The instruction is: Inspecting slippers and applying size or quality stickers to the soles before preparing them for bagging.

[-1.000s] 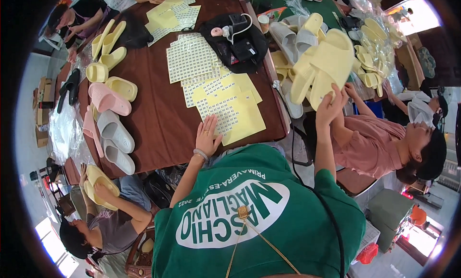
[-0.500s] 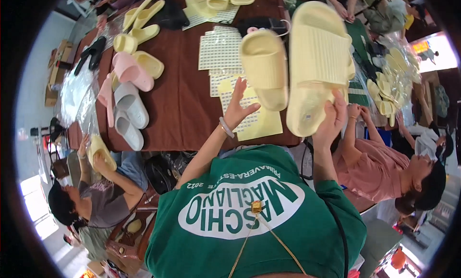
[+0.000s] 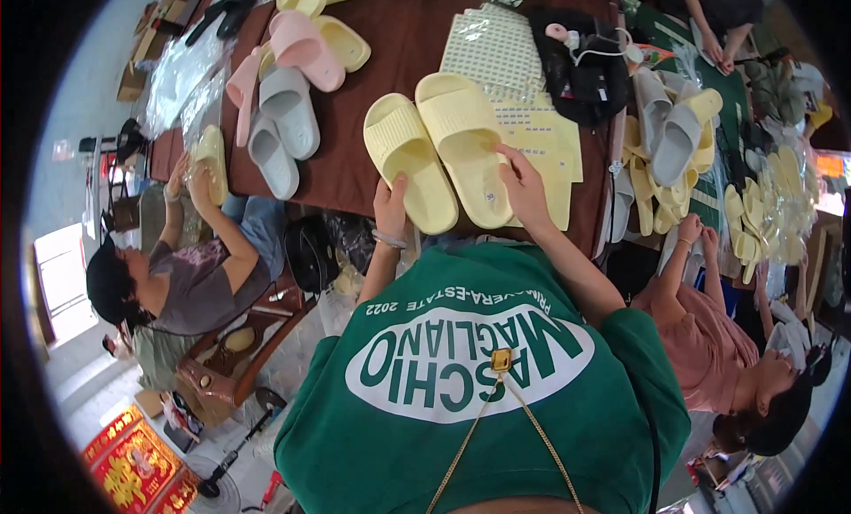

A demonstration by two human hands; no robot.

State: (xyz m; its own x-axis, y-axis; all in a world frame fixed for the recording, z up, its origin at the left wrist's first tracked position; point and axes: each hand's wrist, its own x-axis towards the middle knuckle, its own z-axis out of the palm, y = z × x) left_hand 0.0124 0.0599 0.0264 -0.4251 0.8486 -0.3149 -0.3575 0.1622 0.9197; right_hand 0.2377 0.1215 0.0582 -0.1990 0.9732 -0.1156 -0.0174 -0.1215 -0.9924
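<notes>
Side by side over the near edge of the table, two pale yellow slide slippers are held with their soles down and toes pointing away. The left slipper (image 3: 390, 133) has my left hand (image 3: 390, 205) closed on its side near the heel, thumb on the footbed. My right hand (image 3: 523, 188) grips the right slipper (image 3: 454, 115) by its outer edge, the thumb at the strap opening. A small round sticker (image 3: 489, 196) shows on the right slipper's heel. The fingers under both slippers are hidden.
Sticker sheets (image 3: 496, 48) and a black bag (image 3: 581, 66) lie beyond on the brown-covered table (image 3: 390, 26). Grey slippers (image 3: 288, 115) and pink ones (image 3: 306, 48) sit to the left. More slippers (image 3: 674, 133) are piled at right. People work on both sides.
My left hand, open and apart before, now grips the left slipper. The right slipper, raised close to the view before, is lower beside it. The view has shifted, showing more at right.
</notes>
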